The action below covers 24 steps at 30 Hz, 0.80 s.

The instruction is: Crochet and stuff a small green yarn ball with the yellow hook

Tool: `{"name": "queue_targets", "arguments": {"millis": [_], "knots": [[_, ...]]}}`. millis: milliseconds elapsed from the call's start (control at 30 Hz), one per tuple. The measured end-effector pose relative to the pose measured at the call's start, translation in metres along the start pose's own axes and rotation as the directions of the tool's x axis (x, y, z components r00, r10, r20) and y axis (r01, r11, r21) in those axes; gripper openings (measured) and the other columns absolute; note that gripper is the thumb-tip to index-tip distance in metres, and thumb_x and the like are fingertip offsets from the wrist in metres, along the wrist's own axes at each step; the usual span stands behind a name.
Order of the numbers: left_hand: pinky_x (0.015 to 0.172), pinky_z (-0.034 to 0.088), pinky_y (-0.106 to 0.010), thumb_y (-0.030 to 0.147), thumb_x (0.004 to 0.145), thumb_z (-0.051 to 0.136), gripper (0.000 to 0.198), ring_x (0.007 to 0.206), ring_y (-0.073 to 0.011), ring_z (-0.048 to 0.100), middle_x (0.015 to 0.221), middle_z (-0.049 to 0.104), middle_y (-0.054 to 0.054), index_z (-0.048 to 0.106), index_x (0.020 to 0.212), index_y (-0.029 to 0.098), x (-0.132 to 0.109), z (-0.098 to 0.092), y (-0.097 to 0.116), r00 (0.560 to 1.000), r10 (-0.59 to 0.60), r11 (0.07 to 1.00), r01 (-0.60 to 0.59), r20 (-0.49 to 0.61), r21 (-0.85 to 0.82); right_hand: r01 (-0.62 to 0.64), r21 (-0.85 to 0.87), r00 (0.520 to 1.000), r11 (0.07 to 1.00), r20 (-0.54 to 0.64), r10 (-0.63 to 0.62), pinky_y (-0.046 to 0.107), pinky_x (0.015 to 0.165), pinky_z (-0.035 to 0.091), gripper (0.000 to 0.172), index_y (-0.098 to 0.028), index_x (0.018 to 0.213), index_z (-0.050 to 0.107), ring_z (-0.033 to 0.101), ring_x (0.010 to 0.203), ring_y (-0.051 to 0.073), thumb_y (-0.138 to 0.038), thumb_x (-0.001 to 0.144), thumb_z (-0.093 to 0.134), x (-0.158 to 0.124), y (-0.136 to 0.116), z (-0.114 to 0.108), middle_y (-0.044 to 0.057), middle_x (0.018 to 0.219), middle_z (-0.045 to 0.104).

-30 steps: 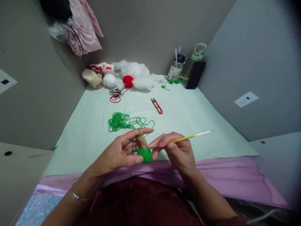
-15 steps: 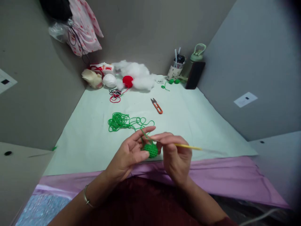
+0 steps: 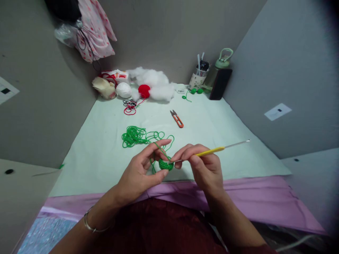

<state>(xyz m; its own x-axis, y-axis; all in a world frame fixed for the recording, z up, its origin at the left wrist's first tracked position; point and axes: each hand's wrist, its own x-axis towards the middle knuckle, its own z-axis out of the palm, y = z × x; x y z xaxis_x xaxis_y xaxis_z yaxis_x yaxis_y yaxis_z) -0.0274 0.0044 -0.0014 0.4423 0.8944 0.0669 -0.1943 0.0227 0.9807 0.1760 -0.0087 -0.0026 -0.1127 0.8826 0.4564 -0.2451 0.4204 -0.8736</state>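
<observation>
My left hand (image 3: 144,165) pinches a small green crochet piece (image 3: 166,165) between thumb and fingers, with green yarn running over its raised index finger. In my right hand (image 3: 203,164) is a crochet hook with a yellow handle (image 3: 210,151), held like a pencil. The hook's near tip meets the top edge of the crochet piece; its other metal end points out to the right. Beyond my left hand lies a loose heap of green yarn (image 3: 134,136), whose strands lead toward that hand.
Orange thread snips (image 3: 177,119) lie mid-table. Along the back are white stuffing (image 3: 161,90), a red yarn ball (image 3: 144,91), a white ball (image 3: 123,90), small green balls (image 3: 193,91), a cup of tools (image 3: 197,80), a bottle (image 3: 222,62) and a phone (image 3: 220,84). Grey partitions enclose three sides.
My right hand has shifted slightly right and the hook now tilts upward to the right. The crochet piece has turned in my left hand and moved a little left and up.
</observation>
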Motion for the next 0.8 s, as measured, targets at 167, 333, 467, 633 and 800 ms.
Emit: {"name": "queue_targets", "arguments": {"millis": [167,333,467,633,800], "knots": [[0.107,0.046,-0.032,0.015,0.087,0.079,0.063,0.103,-0.0162,0.062,0.101,0.067,-0.001,0.065,0.146,0.031,0.001,0.001,0.004,1.000,0.014,0.996,-0.013,-0.016,0.086,0.042,-0.139,0.997,0.989,0.064,-0.033,0.028,0.076,0.061,0.017,-0.024,0.103,0.077,0.073,0.083,0.014,-0.026,0.106,0.061,0.003,-0.010,0.000,0.003,0.094,0.079],[0.104,0.049,-0.033,0.014,0.086,0.077,0.064,0.101,-0.0171,0.063,0.103,0.068,-0.002,0.063,0.147,0.029,0.001,0.001,0.004,0.998,0.055,0.977,-0.051,-0.013,0.206,0.150,-0.316,0.977,0.937,0.193,-0.091,0.029,0.083,0.060,0.017,-0.021,0.106,0.074,0.073,0.093,0.015,-0.021,0.107,0.057,0.004,-0.018,-0.005,0.005,0.098,0.078],[0.105,0.050,-0.036,0.013,0.087,0.074,0.065,0.099,-0.0186,0.065,0.101,0.069,-0.003,0.061,0.150,0.026,0.001,0.000,0.004,0.992,0.128,0.927,-0.128,0.023,0.352,0.232,-0.440,0.931,0.868,0.359,-0.067,0.030,0.084,0.060,0.014,-0.020,0.109,0.070,0.073,0.093,0.016,-0.016,0.106,0.056,0.008,-0.028,-0.012,0.006,0.098,0.077],[0.102,0.051,-0.035,0.005,0.083,0.069,0.068,0.095,-0.0185,0.065,0.101,0.070,-0.002,0.064,0.147,0.026,0.004,-0.001,0.005,0.979,0.178,0.858,-0.204,0.100,0.471,0.369,-0.614,0.862,0.697,0.507,-0.009,0.027,0.071,0.057,0.018,-0.018,0.105,0.069,0.070,0.083,0.015,-0.015,0.107,0.052,0.012,-0.036,-0.013,0.007,0.093,0.074],[0.096,0.052,-0.033,0.012,0.083,0.075,0.066,0.092,-0.0181,0.064,0.096,0.068,-0.001,0.064,0.147,0.026,0.004,0.001,0.011,0.998,0.052,0.944,-0.037,-0.038,0.329,0.471,-0.654,0.862,0.592,0.483,-0.153,0.026,0.071,0.061,0.017,-0.023,0.111,0.074,0.075,0.086,0.015,-0.020,0.106,0.058,0.007,-0.024,-0.007,0.007,0.103,0.080]]}}
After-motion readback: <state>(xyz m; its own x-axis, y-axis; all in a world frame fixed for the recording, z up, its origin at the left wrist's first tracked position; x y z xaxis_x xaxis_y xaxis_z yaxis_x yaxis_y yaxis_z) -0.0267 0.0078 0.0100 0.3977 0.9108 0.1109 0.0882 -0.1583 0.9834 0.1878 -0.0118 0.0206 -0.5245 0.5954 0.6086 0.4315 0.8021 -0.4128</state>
